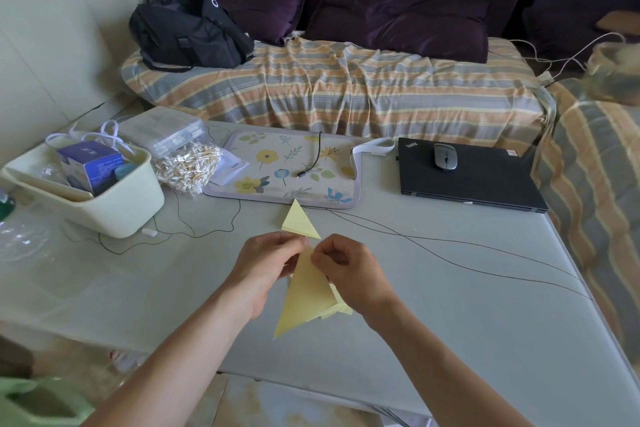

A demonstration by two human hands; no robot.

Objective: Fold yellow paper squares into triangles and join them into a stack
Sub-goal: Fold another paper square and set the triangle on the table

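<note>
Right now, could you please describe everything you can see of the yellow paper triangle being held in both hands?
The yellow paper triangle is pale, matte and thin, folded with crisp edges. Its narrow tip points away, pinched between the left hand and right hand; its long corner points toward the person. More yellow paper peeks out beneath its right edge.

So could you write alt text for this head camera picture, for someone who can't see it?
Two bare hands, left hand and right hand, pinch the top corner of a folded yellow paper triangle above a grey table. A stack of folded yellow triangles lies just beyond, with a closed black laptop and a striped sofa behind.
</note>
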